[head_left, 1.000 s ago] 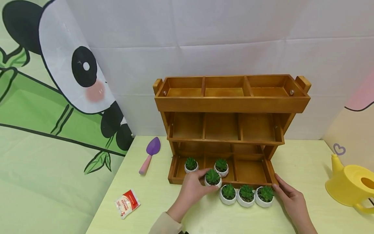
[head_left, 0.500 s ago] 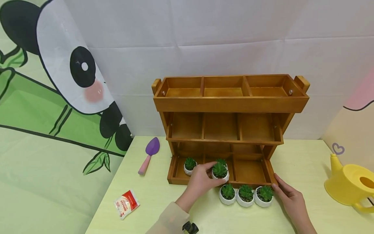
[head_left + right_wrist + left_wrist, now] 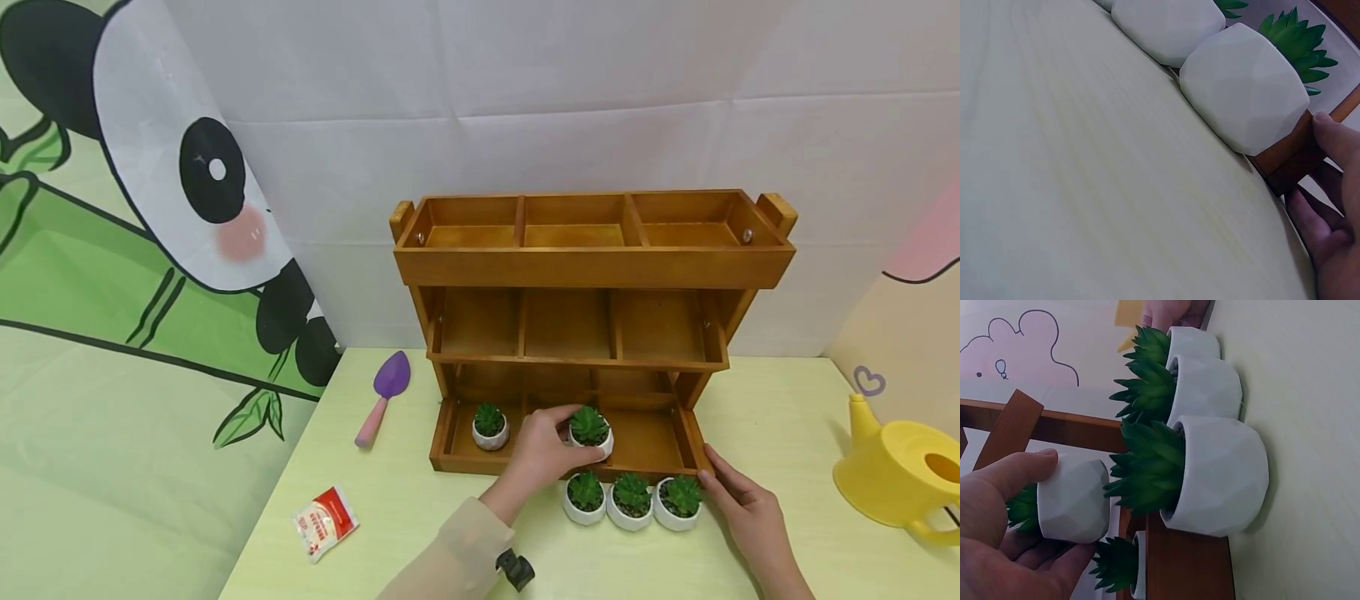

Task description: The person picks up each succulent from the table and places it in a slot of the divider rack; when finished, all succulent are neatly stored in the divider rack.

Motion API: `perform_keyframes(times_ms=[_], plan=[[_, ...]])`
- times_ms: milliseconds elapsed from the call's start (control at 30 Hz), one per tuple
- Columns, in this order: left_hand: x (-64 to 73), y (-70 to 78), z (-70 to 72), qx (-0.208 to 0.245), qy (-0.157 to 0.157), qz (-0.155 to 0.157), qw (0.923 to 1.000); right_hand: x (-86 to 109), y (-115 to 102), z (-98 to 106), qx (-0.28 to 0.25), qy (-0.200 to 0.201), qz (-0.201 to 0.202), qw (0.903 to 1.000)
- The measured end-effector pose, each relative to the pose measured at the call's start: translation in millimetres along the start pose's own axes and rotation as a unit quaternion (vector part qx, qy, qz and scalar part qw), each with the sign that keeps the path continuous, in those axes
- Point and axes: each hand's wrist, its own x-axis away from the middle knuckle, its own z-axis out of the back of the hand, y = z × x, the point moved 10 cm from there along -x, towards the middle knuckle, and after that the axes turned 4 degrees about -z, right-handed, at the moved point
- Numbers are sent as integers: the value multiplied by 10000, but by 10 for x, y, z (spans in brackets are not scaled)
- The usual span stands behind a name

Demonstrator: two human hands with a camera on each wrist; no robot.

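My left hand (image 3: 542, 448) holds a small succulent (image 3: 589, 427) in a white faceted pot above the bottom tier of a brown wooden shelf (image 3: 592, 271). Thumb and fingers lie on opposite sides of the pot (image 3: 1074, 503) in the left wrist view. Another potted succulent (image 3: 491, 427) stands in the bottom tier's left compartment. The middle compartment is mostly hidden behind my left hand. At the bottom tier's right front corner (image 3: 1294, 159), my right hand (image 3: 750, 510) grips the wood, thumb on the front board and fingers round the side.
Three potted succulents (image 3: 632, 502) stand in a row on the table along the shelf's front. A purple trowel (image 3: 384, 398) with a pink handle and a red-and-white packet (image 3: 326, 523) lie to the left. The yellow watering can (image 3: 896, 475) stands at the right.
My left hand has carried its potted succulent rightward and slightly back, from the front edge to over the bottom tier. The middle compartment's succulent became covered. My right hand stays at the corner.
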Motion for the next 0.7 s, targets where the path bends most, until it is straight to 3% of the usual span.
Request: perform_keyframes(times_ms=[267, 700], plan=[[-66, 123, -121, -207, -41, -99, 9997, 2, 19, -11, 12, -54, -120, 9999], [-172, 176, -354, -387, -139, 131, 9991, 3, 8, -7, 127, -43, -176, 9998]])
